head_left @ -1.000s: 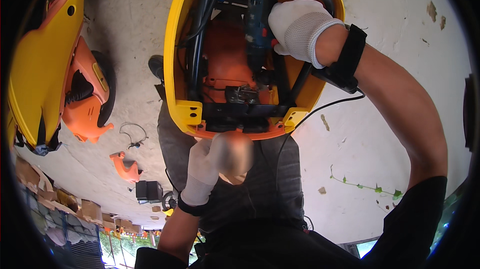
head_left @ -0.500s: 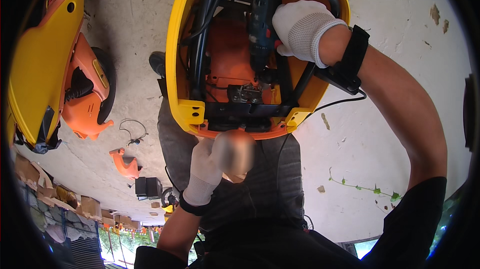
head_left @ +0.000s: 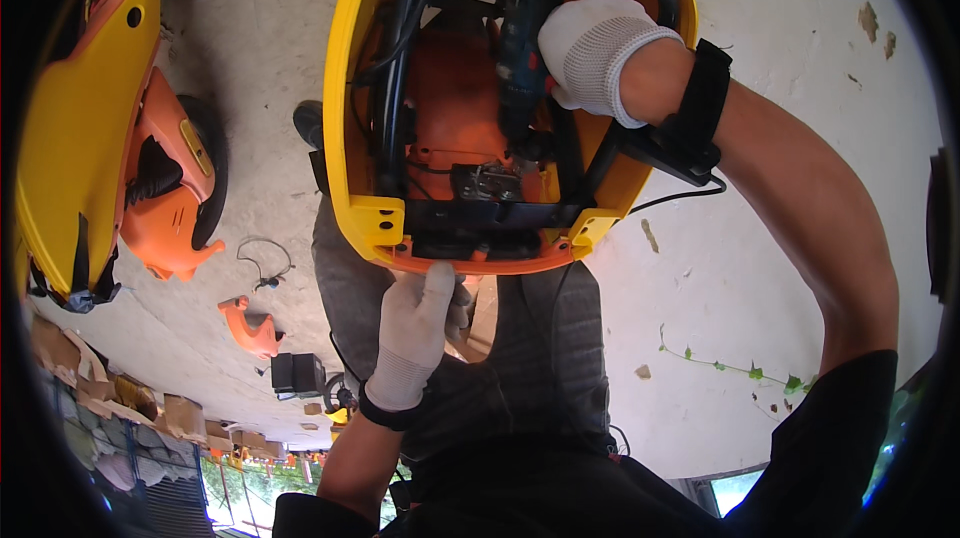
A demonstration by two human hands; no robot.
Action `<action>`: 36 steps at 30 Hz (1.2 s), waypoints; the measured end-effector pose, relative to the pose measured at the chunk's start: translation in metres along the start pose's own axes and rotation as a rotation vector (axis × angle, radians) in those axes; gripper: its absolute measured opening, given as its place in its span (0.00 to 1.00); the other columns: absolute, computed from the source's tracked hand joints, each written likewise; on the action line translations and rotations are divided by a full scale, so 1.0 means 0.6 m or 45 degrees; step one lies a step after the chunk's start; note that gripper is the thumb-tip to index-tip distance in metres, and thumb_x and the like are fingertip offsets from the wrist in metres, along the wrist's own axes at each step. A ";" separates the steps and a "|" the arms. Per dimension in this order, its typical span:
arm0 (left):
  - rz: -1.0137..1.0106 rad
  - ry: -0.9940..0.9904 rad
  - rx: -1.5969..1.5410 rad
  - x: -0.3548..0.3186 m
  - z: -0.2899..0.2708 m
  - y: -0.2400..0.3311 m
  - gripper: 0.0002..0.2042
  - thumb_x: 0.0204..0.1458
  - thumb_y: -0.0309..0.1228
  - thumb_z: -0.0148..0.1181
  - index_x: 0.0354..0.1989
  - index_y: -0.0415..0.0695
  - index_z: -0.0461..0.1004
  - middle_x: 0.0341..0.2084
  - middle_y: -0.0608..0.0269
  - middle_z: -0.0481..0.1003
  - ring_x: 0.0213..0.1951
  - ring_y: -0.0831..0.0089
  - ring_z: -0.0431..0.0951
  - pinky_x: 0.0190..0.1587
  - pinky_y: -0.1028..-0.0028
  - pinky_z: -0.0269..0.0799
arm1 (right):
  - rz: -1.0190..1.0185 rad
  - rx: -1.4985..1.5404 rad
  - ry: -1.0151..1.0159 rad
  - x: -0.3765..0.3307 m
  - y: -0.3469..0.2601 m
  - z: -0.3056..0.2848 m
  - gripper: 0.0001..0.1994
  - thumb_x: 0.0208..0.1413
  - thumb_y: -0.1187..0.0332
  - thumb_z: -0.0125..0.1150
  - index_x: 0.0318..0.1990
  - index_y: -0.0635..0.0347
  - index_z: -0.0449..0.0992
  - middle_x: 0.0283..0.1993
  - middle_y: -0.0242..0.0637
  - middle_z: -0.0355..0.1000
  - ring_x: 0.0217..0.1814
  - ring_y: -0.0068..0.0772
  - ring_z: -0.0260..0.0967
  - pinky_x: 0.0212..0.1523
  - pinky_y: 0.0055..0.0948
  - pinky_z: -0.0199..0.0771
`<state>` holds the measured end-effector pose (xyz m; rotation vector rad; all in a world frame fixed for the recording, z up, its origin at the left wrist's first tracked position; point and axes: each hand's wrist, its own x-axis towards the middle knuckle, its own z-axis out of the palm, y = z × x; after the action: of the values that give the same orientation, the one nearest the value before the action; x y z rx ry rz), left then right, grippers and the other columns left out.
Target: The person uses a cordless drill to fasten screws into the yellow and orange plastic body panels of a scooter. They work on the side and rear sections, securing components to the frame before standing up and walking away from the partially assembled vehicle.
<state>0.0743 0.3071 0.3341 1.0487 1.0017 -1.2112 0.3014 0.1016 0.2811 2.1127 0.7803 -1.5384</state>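
My right hand [head_left: 600, 53], in a white knit glove, is wrapped round the handle of a dark power drill [head_left: 526, 48]. The drill lies lengthwise inside a yellow and orange plastic shell [head_left: 345, 138], with its chuck end towards me beside a black frame tube. A metal latch-like part [head_left: 490, 181] sits close to the chuck. My gloved left hand [head_left: 412, 333] is at the shell's near orange rim, thumb up against it. Its fingers curl in shadow to the right of the thumb; whatever they may hold is hidden.
The shell rests by my knees, with black tubes and cables inside. At the left stand another yellow body [head_left: 70, 148] and an orange part [head_left: 165, 228] by a black wheel. A curved orange piece [head_left: 248, 328], a black box [head_left: 297, 375] and a looped cable [head_left: 268, 283] lie on the floor.
The shell has shifted slightly left and up in view, the drill and right hand with it. The left hand remains at the near rim, its thumb now plainly visible.
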 end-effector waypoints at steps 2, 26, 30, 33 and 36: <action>0.022 0.024 -0.038 0.000 0.005 0.000 0.24 0.66 0.49 0.46 0.37 0.36 0.73 0.25 0.64 0.74 0.22 0.80 0.71 0.24 0.80 0.66 | -0.081 0.001 0.105 -0.011 0.006 0.003 0.14 0.51 0.57 0.69 0.36 0.58 0.84 0.31 0.45 0.78 0.34 0.42 0.79 0.37 0.38 0.81; 0.153 0.089 0.069 -0.002 0.013 -0.002 0.28 0.65 0.55 0.44 0.37 0.36 0.73 0.23 0.66 0.73 0.21 0.82 0.68 0.22 0.82 0.61 | -0.303 0.055 0.168 -0.019 -0.016 -0.003 0.14 0.48 0.62 0.70 0.41 0.58 0.82 0.36 0.47 0.79 0.38 0.47 0.79 0.38 0.40 0.80; 0.145 0.083 0.086 -0.002 0.012 0.001 0.28 0.66 0.54 0.44 0.36 0.36 0.74 0.23 0.66 0.73 0.20 0.82 0.67 0.21 0.82 0.61 | -0.307 0.053 0.176 -0.021 -0.013 -0.002 0.14 0.47 0.63 0.69 0.41 0.59 0.83 0.36 0.47 0.79 0.38 0.47 0.79 0.38 0.40 0.80; 0.158 0.130 0.077 0.000 0.014 -0.001 0.30 0.65 0.56 0.45 0.34 0.34 0.74 0.22 0.64 0.73 0.19 0.81 0.68 0.22 0.80 0.63 | -0.314 0.051 0.188 -0.023 -0.012 -0.004 0.14 0.47 0.63 0.69 0.41 0.59 0.83 0.36 0.48 0.79 0.38 0.47 0.79 0.38 0.40 0.80; 0.147 0.126 0.066 0.000 0.015 0.000 0.30 0.65 0.56 0.45 0.34 0.34 0.74 0.22 0.64 0.73 0.19 0.81 0.68 0.22 0.80 0.63 | -0.310 0.043 0.202 -0.024 -0.011 -0.004 0.14 0.47 0.63 0.69 0.41 0.59 0.83 0.36 0.48 0.79 0.38 0.47 0.79 0.38 0.40 0.80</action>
<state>0.0746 0.2983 0.3361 1.2005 0.9759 -1.1045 0.2952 0.1052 0.2953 2.2538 1.1099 -1.5239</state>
